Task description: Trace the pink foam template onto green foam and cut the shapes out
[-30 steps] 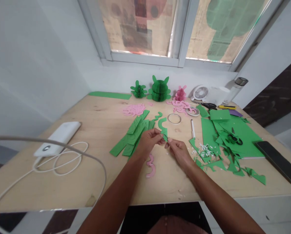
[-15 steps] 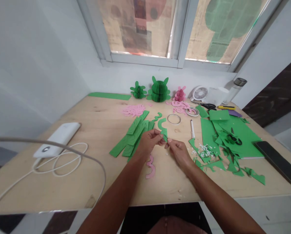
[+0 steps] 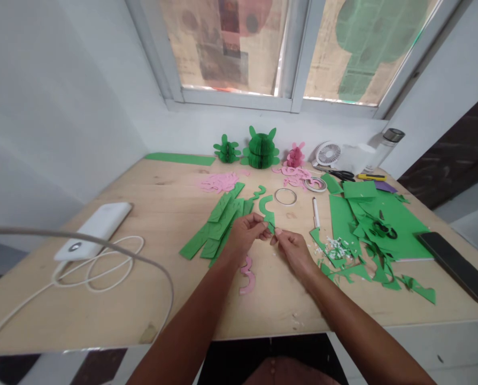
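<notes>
Between my two hands is a green paper cutout (image 3: 267,206), its curved upper end showing beyond my fingers. My left hand (image 3: 247,231) pinches its lower part between thumb and fingers. Close beside it, my right hand (image 3: 290,246) is closed with fingertips at the paper's lower corner. Overlapping green paper strips (image 3: 218,227) lie just left of my left hand, some with drawn outlines. A pink wavy paper cutout (image 3: 247,282) rests on the table below my left wrist. A small green curved piece (image 3: 259,191) and a thin ring (image 3: 286,196) lie beyond my hands.
Green paper scraps (image 3: 351,270), green sheets (image 3: 403,224), scissors (image 3: 384,230) and a phone (image 3: 457,266) lie right. A white pen (image 3: 316,213) is nearer. Paper figures (image 3: 262,149) stand along the wall. Pink cutouts (image 3: 218,182) lie behind the strips; a power bank (image 3: 94,230) with cable sits left.
Almost nothing differs. Both hands keep their hold at the green paper cutout, with only a very slight shift of the fingers.
</notes>
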Motion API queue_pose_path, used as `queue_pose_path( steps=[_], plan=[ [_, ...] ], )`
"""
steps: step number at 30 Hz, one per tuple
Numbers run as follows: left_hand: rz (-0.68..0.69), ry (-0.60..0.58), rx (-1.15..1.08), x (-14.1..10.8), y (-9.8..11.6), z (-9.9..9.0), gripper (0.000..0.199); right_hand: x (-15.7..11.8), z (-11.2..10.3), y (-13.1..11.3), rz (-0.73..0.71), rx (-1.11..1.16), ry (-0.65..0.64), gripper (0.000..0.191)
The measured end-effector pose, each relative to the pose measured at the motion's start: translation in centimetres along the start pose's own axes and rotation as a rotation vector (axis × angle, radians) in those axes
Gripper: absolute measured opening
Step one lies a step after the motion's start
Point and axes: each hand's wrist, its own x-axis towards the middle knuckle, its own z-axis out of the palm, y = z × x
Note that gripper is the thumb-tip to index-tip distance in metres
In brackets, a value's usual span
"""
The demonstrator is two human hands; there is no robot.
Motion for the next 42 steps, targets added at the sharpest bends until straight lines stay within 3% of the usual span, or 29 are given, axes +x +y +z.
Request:
queue_pose_path(
  steps=[42],
  plan=[
    [-0.004,-0.02,0.006,-0.14,0.0,0.1,0.021,0.16,-0.08,0.31,-0.064,-0.035,0.035,0.045]
  ],
)
